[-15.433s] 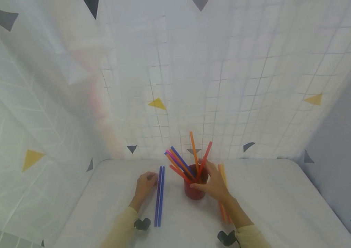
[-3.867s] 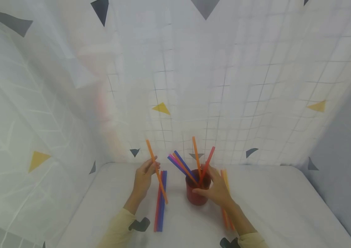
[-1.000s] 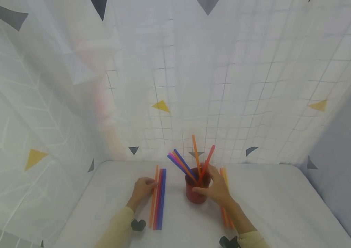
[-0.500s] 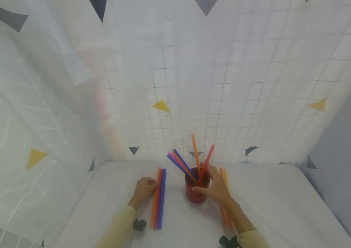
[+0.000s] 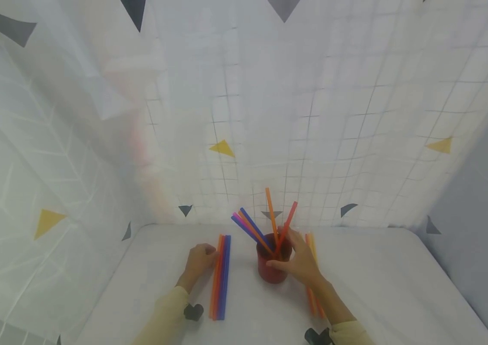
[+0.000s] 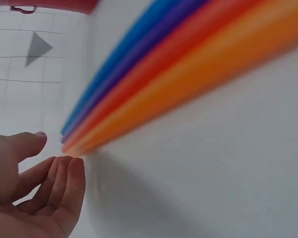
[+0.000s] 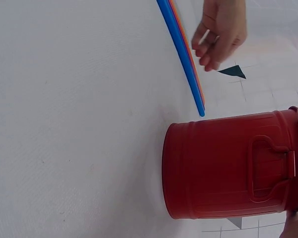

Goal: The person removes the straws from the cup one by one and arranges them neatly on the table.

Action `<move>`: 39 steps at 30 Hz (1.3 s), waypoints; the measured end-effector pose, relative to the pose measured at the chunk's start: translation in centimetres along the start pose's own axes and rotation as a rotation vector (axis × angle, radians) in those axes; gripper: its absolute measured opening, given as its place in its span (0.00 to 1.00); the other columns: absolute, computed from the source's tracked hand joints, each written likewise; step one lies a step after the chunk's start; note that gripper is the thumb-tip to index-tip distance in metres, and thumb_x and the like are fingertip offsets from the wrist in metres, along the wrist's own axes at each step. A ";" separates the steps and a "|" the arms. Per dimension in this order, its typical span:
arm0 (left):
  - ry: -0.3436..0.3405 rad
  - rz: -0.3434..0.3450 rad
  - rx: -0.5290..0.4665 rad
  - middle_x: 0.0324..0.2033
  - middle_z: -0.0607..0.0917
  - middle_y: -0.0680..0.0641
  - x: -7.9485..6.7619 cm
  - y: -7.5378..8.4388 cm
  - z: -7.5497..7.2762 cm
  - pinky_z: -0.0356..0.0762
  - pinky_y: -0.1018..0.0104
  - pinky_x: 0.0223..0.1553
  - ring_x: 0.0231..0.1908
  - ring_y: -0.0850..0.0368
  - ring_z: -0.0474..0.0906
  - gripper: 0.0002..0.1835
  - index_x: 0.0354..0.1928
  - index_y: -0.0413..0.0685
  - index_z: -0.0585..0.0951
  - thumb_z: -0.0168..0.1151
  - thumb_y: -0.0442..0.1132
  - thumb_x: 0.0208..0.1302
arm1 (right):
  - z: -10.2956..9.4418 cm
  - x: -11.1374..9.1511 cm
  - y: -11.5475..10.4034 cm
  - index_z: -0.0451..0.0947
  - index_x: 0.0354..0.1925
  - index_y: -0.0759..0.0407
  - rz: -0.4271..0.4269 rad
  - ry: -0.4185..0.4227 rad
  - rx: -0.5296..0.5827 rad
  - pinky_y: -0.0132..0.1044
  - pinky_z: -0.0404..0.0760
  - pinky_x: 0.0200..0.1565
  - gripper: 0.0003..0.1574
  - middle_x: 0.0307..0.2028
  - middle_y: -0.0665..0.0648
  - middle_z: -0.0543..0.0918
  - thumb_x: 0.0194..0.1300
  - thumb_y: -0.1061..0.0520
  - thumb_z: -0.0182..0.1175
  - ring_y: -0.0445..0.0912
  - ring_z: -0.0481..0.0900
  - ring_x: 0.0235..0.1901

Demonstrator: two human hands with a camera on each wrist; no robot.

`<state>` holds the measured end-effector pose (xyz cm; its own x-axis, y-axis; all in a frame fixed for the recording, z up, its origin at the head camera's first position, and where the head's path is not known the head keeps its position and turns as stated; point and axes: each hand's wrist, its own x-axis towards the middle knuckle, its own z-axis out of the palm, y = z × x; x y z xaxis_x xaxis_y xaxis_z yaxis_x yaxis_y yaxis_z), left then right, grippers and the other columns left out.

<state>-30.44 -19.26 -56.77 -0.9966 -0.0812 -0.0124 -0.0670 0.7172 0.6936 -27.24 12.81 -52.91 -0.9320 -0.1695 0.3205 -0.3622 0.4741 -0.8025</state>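
My left hand [image 5: 199, 263] is beside a row of thin sticks lying side by side, its fingertips at the orange stick [image 5: 214, 292]. In the left wrist view the fingers and thumb stand apart near the far end of the row, with nothing between them. The row runs orange, red stick [image 6: 179, 52], then two blue sticks [image 5: 225, 278]. My right hand [image 5: 300, 262] grips a small red pail [image 7: 223, 168] near its rim, thumb in front and fingers behind. Several sticks [image 5: 250, 226] in blue, pink, orange and red lean out of the pail.
More orange, red and yellow sticks [image 5: 312, 244] lie right of the pail, partly hidden under my right forearm. The white tabletop [image 5: 377, 282] meets a patterned sheet [image 5: 334, 143] at the back. A wire handle [image 7: 260, 193] hangs on the pail's side.
Earlier my left hand held the orange stick raised; it was laid left of the red one and has slid right against it. The right hand stays on the pail.
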 end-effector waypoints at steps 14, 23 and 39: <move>0.108 0.191 -0.147 0.37 0.86 0.51 -0.7 5.7 -1.5 0.81 0.57 0.45 0.40 0.54 0.82 0.09 0.42 0.49 0.84 0.68 0.42 0.62 | 0.0 -0.1 -0.2 0.62 0.70 0.38 0.014 -0.004 -0.010 0.60 0.71 0.60 0.61 0.64 0.46 0.70 0.40 0.33 0.77 0.46 0.63 0.65; 0.078 0.208 -0.257 0.38 0.86 0.56 -1.9 9.3 -1.6 0.83 0.59 0.44 0.41 0.57 0.83 0.12 0.43 0.53 0.85 0.69 0.48 0.60 | 0.2 -0.1 -0.1 0.63 0.70 0.40 0.026 0.005 -0.012 0.59 0.71 0.59 0.62 0.63 0.43 0.70 0.39 0.31 0.77 0.44 0.64 0.64; 0.017 0.202 -0.346 0.37 0.86 0.57 -2.7 11.4 0.2 0.81 0.57 0.45 0.41 0.59 0.82 0.19 0.43 0.55 0.84 0.70 0.58 0.56 | 0.2 -0.1 0.1 0.60 0.71 0.34 -0.004 0.001 -0.011 0.61 0.69 0.60 0.62 0.65 0.45 0.69 0.40 0.33 0.77 0.47 0.65 0.65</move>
<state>-28.50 -10.71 -49.00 -0.9869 0.0240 0.1594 0.1534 0.4444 0.8826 -27.19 12.71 -53.18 -0.9307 -0.1703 0.3239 -0.3653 0.4828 -0.7959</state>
